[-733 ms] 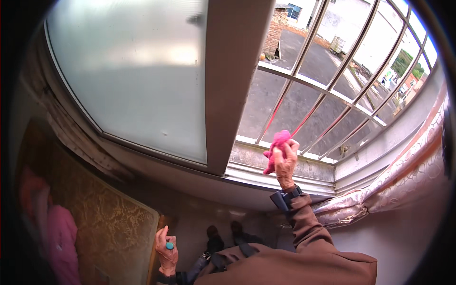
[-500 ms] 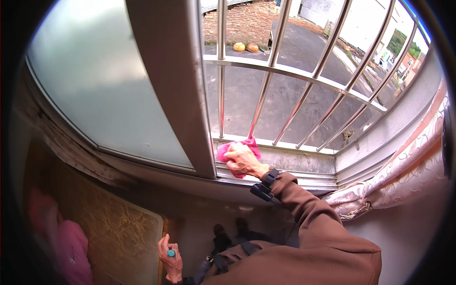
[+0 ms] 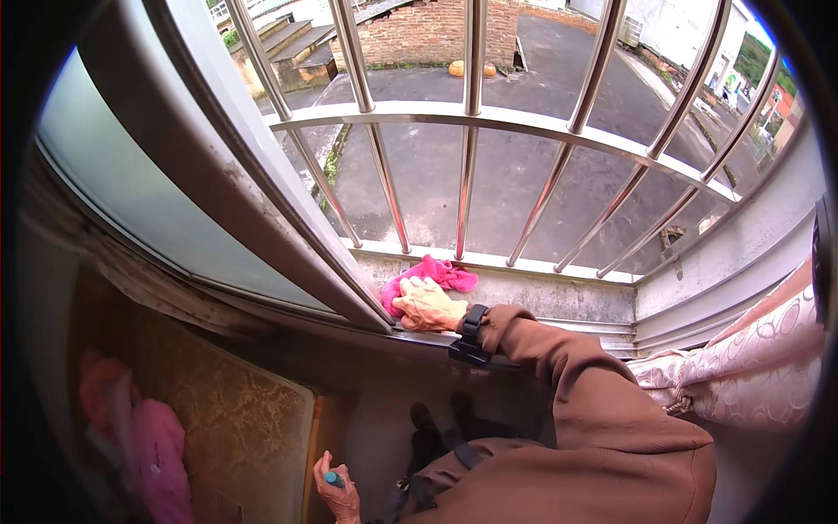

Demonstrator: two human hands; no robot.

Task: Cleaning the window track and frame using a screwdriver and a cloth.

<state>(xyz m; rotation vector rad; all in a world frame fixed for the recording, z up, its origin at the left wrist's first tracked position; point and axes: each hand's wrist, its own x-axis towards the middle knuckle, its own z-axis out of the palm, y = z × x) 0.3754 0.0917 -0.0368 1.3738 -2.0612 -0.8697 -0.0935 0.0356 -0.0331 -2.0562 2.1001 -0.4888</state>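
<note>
My right hand (image 3: pixel 428 307) is closed on a bright pink cloth (image 3: pixel 449 276) and presses it onto the window sill (image 3: pixel 559 297), beside the foot of the sliding sash frame (image 3: pixel 301 253). Part of the cloth spreads out past the fingers toward the metal bars. A black band with a small device (image 3: pixel 471 336) sits on that wrist. Low in the picture, away from the window, my left hand (image 3: pixel 344 501) is wrapped round something with a round teal top (image 3: pixel 333 479). The rest of that object is hidden in the palm.
Upright metal bars (image 3: pixel 466 192) with a crossbar close off the opening. Frosted glass (image 3: pixel 131 201) fills the left sash. A tied pale pink curtain (image 3: pixel 742 375) hangs at right. At lower left, pink fabric (image 3: pixel 161 454) lies by a brown-gold patterned surface (image 3: pixel 253 410).
The view has shifted, showing more bars on the left and the sash at a steeper angle. My right hand has moved the cloth closer to the sash foot. My left hand keeps its hold.
</note>
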